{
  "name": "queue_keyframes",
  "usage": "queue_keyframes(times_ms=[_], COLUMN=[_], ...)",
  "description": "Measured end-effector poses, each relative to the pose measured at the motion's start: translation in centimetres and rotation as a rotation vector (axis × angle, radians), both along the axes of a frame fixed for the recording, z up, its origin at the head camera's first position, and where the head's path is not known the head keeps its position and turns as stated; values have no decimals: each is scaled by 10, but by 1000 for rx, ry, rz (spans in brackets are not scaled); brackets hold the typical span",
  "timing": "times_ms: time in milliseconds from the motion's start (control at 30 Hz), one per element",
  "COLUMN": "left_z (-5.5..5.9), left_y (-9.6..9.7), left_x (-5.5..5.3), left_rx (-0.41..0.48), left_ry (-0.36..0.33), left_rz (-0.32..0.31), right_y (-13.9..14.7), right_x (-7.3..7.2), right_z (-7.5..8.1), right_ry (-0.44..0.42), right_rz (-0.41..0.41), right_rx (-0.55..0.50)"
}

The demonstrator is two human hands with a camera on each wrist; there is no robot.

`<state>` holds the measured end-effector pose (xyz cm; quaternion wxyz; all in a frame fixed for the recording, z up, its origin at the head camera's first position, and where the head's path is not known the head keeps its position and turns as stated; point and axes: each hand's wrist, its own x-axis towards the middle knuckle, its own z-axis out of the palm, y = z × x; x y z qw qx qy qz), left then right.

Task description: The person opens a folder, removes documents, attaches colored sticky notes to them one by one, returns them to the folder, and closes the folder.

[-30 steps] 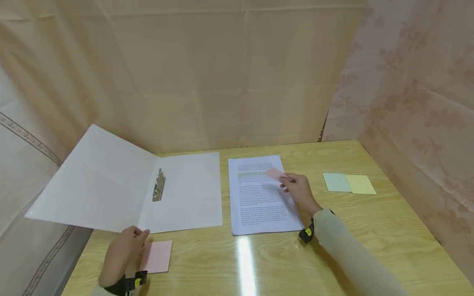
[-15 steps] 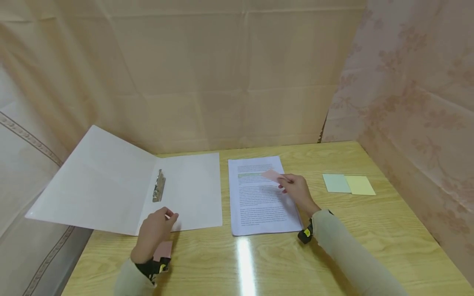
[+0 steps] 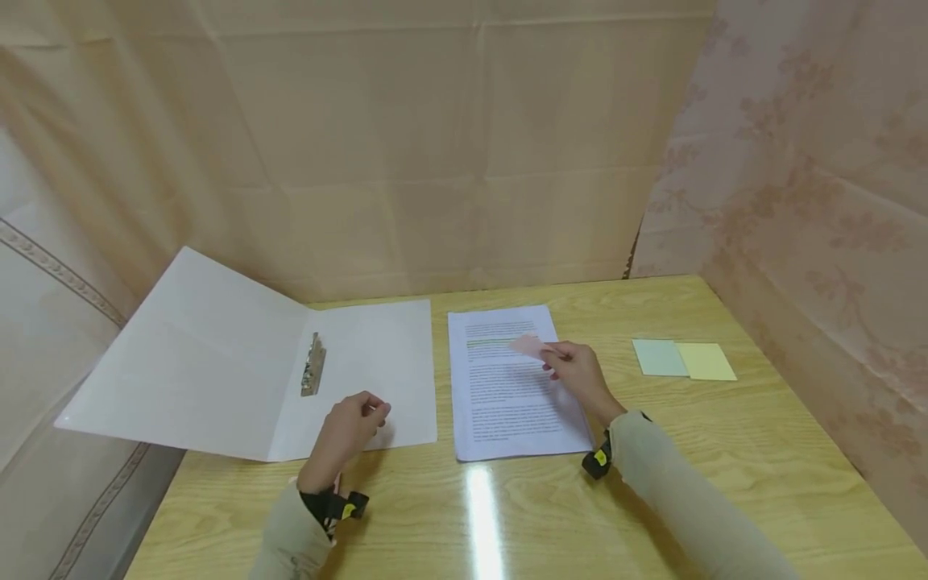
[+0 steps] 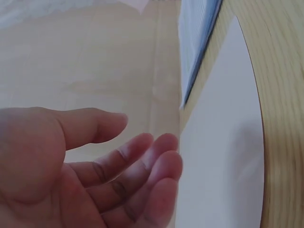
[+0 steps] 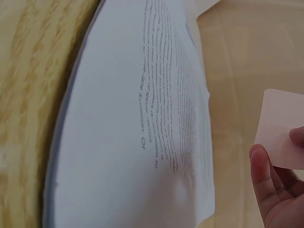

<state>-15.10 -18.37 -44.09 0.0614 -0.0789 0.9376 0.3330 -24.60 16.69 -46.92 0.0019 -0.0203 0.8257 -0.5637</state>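
My right hand [image 3: 580, 374] pinches a pink sticky note [image 3: 528, 345] by its edge, over the upper part of a stack of printed sheets [image 3: 507, 419]. A highlighted line [image 3: 487, 342] runs across the top sheet beside the note. Fingers loosely curved and holding nothing, my left hand [image 4: 118, 175] hovers over the lower edge of an open white folder [image 3: 384, 354]. The folder's metal clip [image 3: 313, 366] stands near its spine, and its cover [image 3: 188, 362] leans up to the left. In the right wrist view the note [image 5: 280, 123] lies between thumb and fingers.
On the right of the wooden table [image 3: 725, 467] lie a pale green sticky pad [image 3: 658, 358] and a yellow one [image 3: 707, 362], side by side. A beige curtain [image 3: 435, 161] hangs behind the table. My left forearm mostly hides a pink pad.
My left hand has left the folder's spine edge and moved right and slightly up, across the folder's lower edge. The right hand has shifted the pink note slightly left.
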Motion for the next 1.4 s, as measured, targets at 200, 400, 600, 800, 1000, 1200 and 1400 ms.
queue_keyframes(times_ms=[200,400,600,800,1000,1200,1400], left_z=[-1,-5,-6,-7,-8,-10,-9], left_y=[13,24,37,50,65,81,96], left_x=[-9,-17,-24,-33,-41,-50,-54], left_rx=[44,107,186,252,345,440,484], left_ry=[49,82,120,136,138,135,148], left_rz=[10,17,-7,-36,-65,-90,-117], right_y=[-5,-6,-8,-12,-14,-17,-20], right_x=[2,5,9,14,16,17,20], right_z=[2,3,4,5,1,0,2], right_ry=[24,36,69,101,144,171,162], right_rz=[-1,6,30,44,65,78,94], right_rx=[16,49,53,62,64,57,76])
